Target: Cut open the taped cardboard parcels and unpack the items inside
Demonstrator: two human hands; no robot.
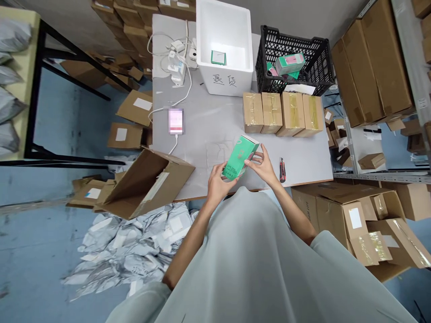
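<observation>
Both hands hold a green rectangular cardboard carton [239,157] tilted in the air just above the near part of the grey tabletop [208,143]. The left hand [217,181] is closed around the carton's lower end, thumb on one face and fingers curled behind it. The right hand [264,166] rests against the carton's right side, its fingers spread and pressing lightly on the edge near the upper half.

Just right of the carton, a red-and-black utility knife [282,170] lies flat on the table, apart from the right hand. Beyond the carton stands a row of four brown cardboard parcels sealed with clear tape [283,114], touching side by side. Farther beyond it sit a white foam box with handwritten black characters [225,80] and a black plastic lattice crate [292,74]. Left of the carton and a little beyond it lies a phone on a white cable [176,121]. Nearer, to the carton's left, an open brown cardboard box [144,184] leans at the table's corner, over a heap of grey plastic mailer bags [134,242] on the floor.
</observation>
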